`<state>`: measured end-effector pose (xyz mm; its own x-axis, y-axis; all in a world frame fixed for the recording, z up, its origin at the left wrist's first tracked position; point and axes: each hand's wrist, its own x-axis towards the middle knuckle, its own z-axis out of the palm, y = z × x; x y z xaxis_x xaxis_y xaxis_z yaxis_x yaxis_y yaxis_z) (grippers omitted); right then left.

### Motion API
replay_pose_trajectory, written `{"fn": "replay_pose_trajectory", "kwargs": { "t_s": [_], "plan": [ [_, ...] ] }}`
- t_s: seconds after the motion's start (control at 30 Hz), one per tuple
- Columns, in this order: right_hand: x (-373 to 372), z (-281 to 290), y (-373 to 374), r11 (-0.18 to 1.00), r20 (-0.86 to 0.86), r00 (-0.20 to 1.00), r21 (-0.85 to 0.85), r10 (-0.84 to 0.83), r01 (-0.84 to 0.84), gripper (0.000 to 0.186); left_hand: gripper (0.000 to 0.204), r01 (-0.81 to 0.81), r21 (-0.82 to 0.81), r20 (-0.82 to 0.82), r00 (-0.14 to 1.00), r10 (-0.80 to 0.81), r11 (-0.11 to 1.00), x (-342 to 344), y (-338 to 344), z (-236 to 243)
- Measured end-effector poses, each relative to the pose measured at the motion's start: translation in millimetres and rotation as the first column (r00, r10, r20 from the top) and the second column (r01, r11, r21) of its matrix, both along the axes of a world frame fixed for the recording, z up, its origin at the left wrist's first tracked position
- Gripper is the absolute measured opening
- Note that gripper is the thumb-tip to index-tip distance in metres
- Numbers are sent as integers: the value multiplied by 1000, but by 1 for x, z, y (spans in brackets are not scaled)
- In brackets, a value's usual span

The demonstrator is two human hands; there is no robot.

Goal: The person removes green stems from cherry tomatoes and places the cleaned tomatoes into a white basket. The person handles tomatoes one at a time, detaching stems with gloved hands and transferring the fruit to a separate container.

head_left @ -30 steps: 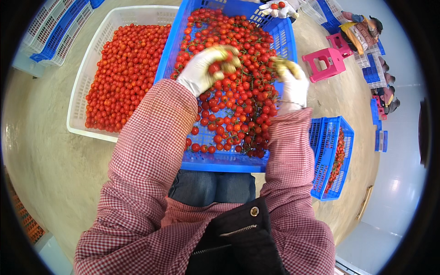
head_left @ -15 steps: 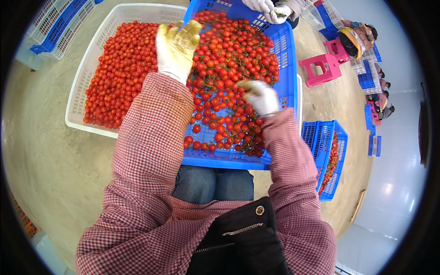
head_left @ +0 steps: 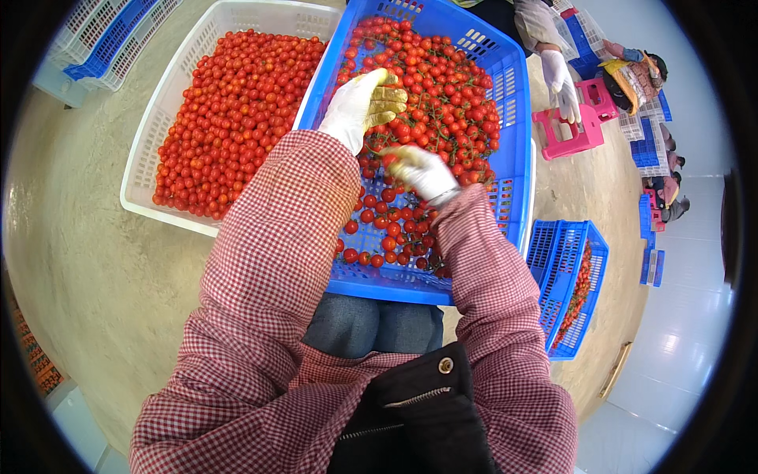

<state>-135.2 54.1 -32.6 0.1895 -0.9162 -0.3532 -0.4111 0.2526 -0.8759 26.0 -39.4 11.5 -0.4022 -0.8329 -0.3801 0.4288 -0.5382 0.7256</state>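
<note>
A blue plastic crate (head_left: 515, 170) in front of me holds cherry tomatoes on green vines (head_left: 442, 103). My left hand (head_left: 362, 107), in a white glove stained yellow, hovers over the crate's left side with its fingers loosely bent and nothing seen in it. My right hand (head_left: 422, 172), also gloved and blurred, lies low among the tomatoes in the middle of the crate, its fingers pinched on a vine cluster. Both sleeves are red-and-white check. To the left stands a white crate (head_left: 142, 170) full of loose cherry tomatoes (head_left: 237, 118).
A second blue crate (head_left: 570, 268) with tomatoes stands on the floor at the right. A pink stool (head_left: 575, 133) and another person's gloved hand (head_left: 560, 79) are beyond the crate. Stacked crates (head_left: 103, 39) lie at the upper left. A seated person (head_left: 636, 75) is at the far right.
My left hand swung out toward the white crate, then came back over the blue crate. My right hand moved from the crate's right side toward its middle.
</note>
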Motion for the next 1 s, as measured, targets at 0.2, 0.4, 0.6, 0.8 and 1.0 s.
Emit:
{"fn": "replay_pose_trajectory", "kwargs": {
  "t_s": [0.2, 0.4, 0.6, 0.8, 1.0],
  "plan": [
    [-30, 32, 0, 953, 768, 589, 93, -253, 288, 39, 28, 183, -63, 118, 978, -174, 981, -5, 7, -5],
    [-22, 48, -3, 889, 682, 683, -105, -261, 445, 34, 36, 417, 172, 82, 897, -435, 892, -18, 19, -12],
    [-14, 53, -2, 841, 661, 708, -216, -249, 497, 33, 50, 545, 89, -335, 805, -490, 834, -27, 30, -17],
    [-38, 68, -5, 656, 500, 735, -367, -459, 659, 32, 49, 506, 101, -352, 823, -445, 856, -27, 28, -6],
    [-121, 87, 13, 56, 240, 473, -846, -848, 530, 40, 44, 399, 52, -351, 865, -358, 915, -28, 26, -13]
  ]
}}
